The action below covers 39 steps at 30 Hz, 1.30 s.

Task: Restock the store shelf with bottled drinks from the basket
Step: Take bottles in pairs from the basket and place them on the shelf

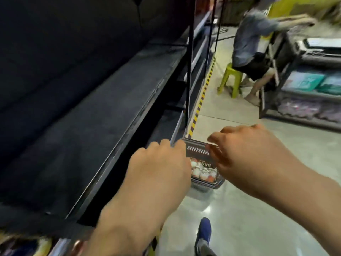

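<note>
Head view: you are reaching both bare hands out over a dark plastic shopping basket (204, 179) that is sitting on the pale glossy floor (258, 218), just beside the base of the dark metal store shelf (96, 111). Your left hand (158, 165) is hanging knuckles-up with fingers curled; whether it is gripping anything I cannot tell. Your right hand (245, 152) is curling its fingers at the basket's dark handle bar (197, 150); blur is hiding whether they are closing on it. White-capped bottled drinks (202, 172) are packing the basket. Your blue shoe (203, 231) is standing on the floor below. A seated person (256, 43) is occupying a yellow-green plastic stool (232, 78) beyond.
</note>
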Tool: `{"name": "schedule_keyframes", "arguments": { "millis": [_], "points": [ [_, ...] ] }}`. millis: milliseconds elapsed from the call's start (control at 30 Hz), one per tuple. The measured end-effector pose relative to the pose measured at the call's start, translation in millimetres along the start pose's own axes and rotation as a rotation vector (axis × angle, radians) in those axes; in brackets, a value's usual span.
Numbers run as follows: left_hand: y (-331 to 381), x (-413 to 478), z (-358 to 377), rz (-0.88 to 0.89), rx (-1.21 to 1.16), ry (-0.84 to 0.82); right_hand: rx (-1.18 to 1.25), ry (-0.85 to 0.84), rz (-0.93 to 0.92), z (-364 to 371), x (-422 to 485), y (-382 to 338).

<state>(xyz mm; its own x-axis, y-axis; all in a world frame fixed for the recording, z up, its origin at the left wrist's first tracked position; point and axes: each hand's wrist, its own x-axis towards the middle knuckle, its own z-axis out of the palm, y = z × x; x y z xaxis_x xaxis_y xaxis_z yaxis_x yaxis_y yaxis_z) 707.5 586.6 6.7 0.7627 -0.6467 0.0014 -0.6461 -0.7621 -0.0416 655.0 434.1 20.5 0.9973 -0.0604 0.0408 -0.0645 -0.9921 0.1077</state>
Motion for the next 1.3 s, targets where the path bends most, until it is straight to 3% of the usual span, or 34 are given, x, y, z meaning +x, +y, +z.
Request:
{"name": "schedule_keyframes", "arguments": {
  "millis": [233, 433, 700, 867, 1033, 1133, 1300],
  "points": [
    [33.8, 175.6, 66.3, 0.002, -0.109, -0.282, 0.068, -0.182, 0.157, 75.8, 83.2, 121.8],
    [53.6, 275.7, 140.0, -0.025, -0.093, -0.396, 0.205, -0.359, 0.243, 158.1, 146.6, 186.8],
    [54.0, 376.6, 301.4, 0.059, -0.031, -0.725, 0.201, -0.593, 0.322, 315.6, 219.1, 206.2],
    [47.9, 430.2, 427.4, 0.139, 0.062, -0.829, 0.156, -0.729, 0.309, 439.1, 261.8, 207.4],
    [46.1, 468.0, 585.0, 0.210, 0.062, -0.878, 0.255, -0.885, 0.394, 610.0, 295.7, 193.6],
    [45.7, 489.6, 684.8, 0.272, 0.103, -0.901, 0.468, -0.933, 0.574, 722.2, 305.9, 187.2],
    [45.5, 528.9, 846.5, 0.146, -0.075, -0.811, 1.148, -0.833, 1.246, 892.5, 310.8, 181.3]
  ]
}}
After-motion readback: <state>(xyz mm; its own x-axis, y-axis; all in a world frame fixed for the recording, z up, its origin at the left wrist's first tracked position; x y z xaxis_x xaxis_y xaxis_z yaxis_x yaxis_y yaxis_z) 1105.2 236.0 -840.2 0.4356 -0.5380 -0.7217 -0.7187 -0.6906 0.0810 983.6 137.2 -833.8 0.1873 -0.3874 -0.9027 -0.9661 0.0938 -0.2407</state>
